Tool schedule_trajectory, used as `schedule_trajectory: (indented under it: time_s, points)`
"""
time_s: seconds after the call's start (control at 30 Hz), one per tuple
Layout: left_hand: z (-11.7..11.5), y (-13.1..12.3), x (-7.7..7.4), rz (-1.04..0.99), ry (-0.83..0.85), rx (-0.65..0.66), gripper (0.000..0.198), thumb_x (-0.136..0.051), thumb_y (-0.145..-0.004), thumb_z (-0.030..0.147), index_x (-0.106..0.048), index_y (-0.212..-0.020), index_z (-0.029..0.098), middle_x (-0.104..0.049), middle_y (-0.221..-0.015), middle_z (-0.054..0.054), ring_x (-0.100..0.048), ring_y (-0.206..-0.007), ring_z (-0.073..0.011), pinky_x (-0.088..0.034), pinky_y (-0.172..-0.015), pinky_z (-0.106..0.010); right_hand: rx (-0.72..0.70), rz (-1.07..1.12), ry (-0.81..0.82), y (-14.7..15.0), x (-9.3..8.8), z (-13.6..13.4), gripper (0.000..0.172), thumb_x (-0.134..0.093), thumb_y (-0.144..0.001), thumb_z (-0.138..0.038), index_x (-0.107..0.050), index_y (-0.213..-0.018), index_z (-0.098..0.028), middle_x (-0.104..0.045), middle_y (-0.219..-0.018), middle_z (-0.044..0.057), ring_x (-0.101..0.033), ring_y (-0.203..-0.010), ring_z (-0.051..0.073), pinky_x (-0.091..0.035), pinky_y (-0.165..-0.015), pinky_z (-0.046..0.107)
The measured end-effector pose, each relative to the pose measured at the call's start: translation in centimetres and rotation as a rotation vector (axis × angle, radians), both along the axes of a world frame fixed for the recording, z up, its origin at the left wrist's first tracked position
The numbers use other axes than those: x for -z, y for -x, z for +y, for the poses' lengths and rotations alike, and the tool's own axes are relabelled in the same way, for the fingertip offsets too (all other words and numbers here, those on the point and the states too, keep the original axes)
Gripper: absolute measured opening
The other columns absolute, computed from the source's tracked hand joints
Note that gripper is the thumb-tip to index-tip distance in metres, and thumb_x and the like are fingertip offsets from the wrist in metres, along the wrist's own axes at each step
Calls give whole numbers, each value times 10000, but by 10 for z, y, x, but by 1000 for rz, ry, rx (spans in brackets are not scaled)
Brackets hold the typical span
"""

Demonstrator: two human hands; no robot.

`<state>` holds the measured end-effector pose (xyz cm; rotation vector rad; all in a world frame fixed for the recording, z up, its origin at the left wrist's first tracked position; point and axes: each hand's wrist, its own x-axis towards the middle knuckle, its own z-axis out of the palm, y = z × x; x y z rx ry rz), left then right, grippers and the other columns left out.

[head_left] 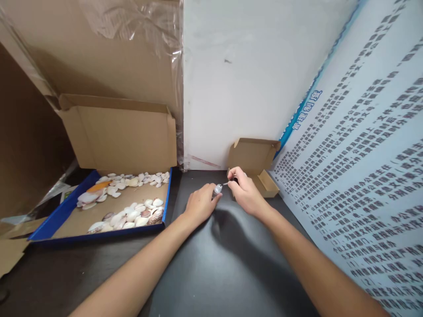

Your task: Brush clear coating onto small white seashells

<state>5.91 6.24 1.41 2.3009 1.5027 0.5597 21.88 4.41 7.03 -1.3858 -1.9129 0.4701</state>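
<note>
My left hand [199, 204] is closed around a small silvery bottle or tube [217, 189] above the dark tabletop. My right hand [243, 190] pinches a thin piece, perhaps a cap or brush, that meets the bottle's tip. Both hands are together in front of a small open cardboard box [254, 160] by the wall. What the right fingers hold is too small to name.
A blue-rimmed tray [56, 218] lined with cardboard holds several seashells [132, 215] at the left, with an open cardboard lid behind it. A printed poster [363, 176] leans along the right. Cardboard sheets and a white wall stand at the back.
</note>
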Motion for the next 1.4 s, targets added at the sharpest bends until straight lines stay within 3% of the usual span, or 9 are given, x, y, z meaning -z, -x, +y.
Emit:
schedule_trajectory:
  time_s: [0.07,0.2,0.3,0.5,0.67,0.87,1.0,1.13,1.4]
  points:
    - [-18,14,-3,24,-20,29,244,-422,-951,446,-536,-972,232,-658,-1023,-71,-635,-911,-258,-422,-705,-321,-73,-14,-2,0,-5,-23,104,-432,-896,-259,-466,-986,-221,-585,-955,41,-549,-874,207,-414,-760,315]
    - [-52,38,-5,62,-47,77,306,-382,-962,497,-516,-898,230,-641,-899,-41,-614,-781,-219,-372,-627,-305,-253,-128,101,7,-15,-52,122,-358,-1004,-323,-427,-1012,-223,-521,-716,-19,-483,-588,161,-363,-581,281]
    - [-64,48,-3,53,-77,85,371,-348,-961,544,-524,-890,226,-626,-853,-36,-600,-764,-209,-352,-618,-298,-296,-178,108,17,-20,-56,132,-359,-1015,-341,-419,-990,-225,-539,-701,-18,-503,-586,164,-350,-566,274]
    - [-70,54,-2,-177,-46,164,331,-421,-945,534,-571,-943,239,-610,-842,5,-580,-757,-168,-386,-653,-265,-291,-378,3,29,-25,-61,138,-385,-1018,-334,-450,-980,-219,-546,-628,-41,-489,-510,153,-283,-523,267]
    - [-72,53,0,-249,-8,186,217,-483,-939,425,-560,-895,227,-601,-829,18,-565,-751,-156,-384,-654,-257,-326,-496,-170,29,-22,-62,185,-374,-1024,-298,-503,-935,-200,-604,-798,29,-550,-699,200,-350,-602,304]
    - [-68,54,0,-213,-11,145,221,-503,-929,418,-548,-855,215,-571,-772,29,-528,-688,-144,-346,-608,-253,-352,-423,-209,27,-21,-58,105,-459,-985,-221,-534,-1040,-174,-587,-892,54,-533,-795,212,-423,-697,332]
    - [-67,54,3,-240,5,155,234,-500,-932,436,-559,-893,213,-593,-781,31,-531,-680,-138,-345,-608,-247,-375,-393,-212,29,-20,-62,61,-509,-961,-196,-560,-987,-174,-592,-863,50,-528,-796,217,-428,-708,341]
    - [-68,53,2,-217,6,171,311,-467,-940,491,-558,-860,205,-603,-789,23,-545,-695,-142,-339,-604,-247,-312,-361,-133,30,-22,-67,60,-527,-960,-208,-572,-943,-173,-590,-853,48,-535,-795,212,-423,-687,331]
    - [-70,52,-1,-167,24,138,277,-523,-919,481,-578,-895,210,-598,-785,29,-552,-706,-148,-331,-610,-247,-186,-95,221,26,-25,-59,169,-531,-961,-331,-578,-854,-209,-532,-675,-43,-496,-620,137,-365,-558,266]
